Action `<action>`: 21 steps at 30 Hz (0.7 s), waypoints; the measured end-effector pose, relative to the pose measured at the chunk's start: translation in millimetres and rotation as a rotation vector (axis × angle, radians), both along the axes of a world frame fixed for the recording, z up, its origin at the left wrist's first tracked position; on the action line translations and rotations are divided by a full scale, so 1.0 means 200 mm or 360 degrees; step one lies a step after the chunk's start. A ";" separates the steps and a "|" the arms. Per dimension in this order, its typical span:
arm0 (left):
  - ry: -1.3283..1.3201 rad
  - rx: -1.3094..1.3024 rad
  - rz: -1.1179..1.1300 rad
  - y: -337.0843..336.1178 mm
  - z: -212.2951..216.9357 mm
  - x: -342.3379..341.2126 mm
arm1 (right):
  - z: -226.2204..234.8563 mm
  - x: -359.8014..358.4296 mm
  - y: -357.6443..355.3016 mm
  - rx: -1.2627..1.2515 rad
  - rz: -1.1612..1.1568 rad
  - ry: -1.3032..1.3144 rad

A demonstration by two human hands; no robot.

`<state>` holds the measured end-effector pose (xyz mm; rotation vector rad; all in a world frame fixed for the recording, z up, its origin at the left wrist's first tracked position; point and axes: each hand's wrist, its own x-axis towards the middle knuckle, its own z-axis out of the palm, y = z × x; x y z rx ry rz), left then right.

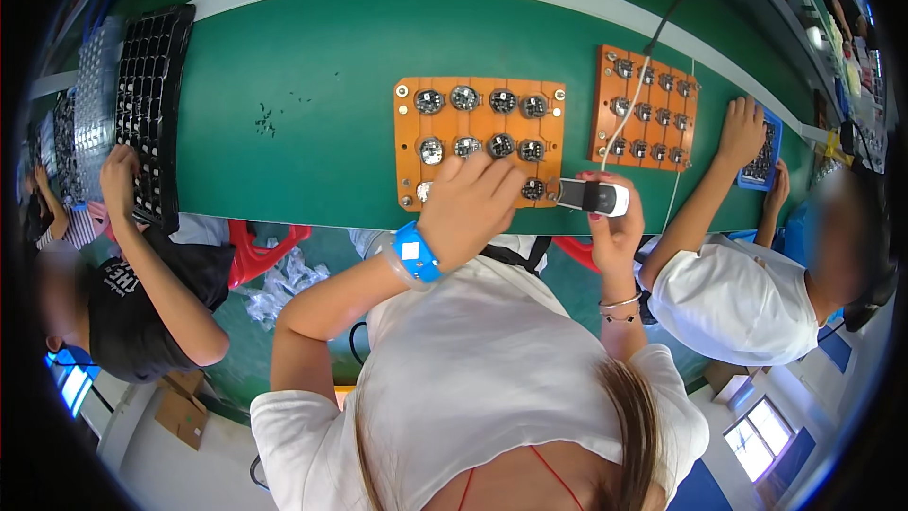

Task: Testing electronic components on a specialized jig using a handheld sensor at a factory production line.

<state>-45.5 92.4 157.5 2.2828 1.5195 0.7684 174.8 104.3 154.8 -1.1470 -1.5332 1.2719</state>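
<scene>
An orange fixture board (484, 123) lies before me near the table's front edge, with rows of round black-and-silver parts (463, 97) seated in it. My left hand (473, 203), with a blue band on its wrist, is over the board's nearest row. Its fingers are curled down and pressed together, and they hide whatever they grip. Beside the board's near right corner, my right hand (617, 227) holds a small white-and-black handheld device (605, 198) from which a white cable runs up. The device's clear end points at the board.
A second orange board (605, 128) with similar parts stands to the right. Small dark bits (267, 120) lie scattered on the green table (312, 47). At the left, a person's hand (118, 180) touches a black tray (156, 57); at the right, another's hand (742, 132) is by a blue tray (774, 156).
</scene>
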 end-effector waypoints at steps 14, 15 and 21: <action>-0.0331 -0.0080 -0.0088 0.12 -0.01 0.19 | -0.03 0.11 0.09 0.0110 0.0187 -0.0297; -0.0330 -0.0109 -0.0088 0.12 -0.02 0.19 | -0.02 0.12 0.09 0.0117 0.0205 -0.0308; -0.0162 -0.0143 -0.0117 0.14 0.00 0.19 | -0.06 0.21 0.11 0.0059 -0.0359 0.0085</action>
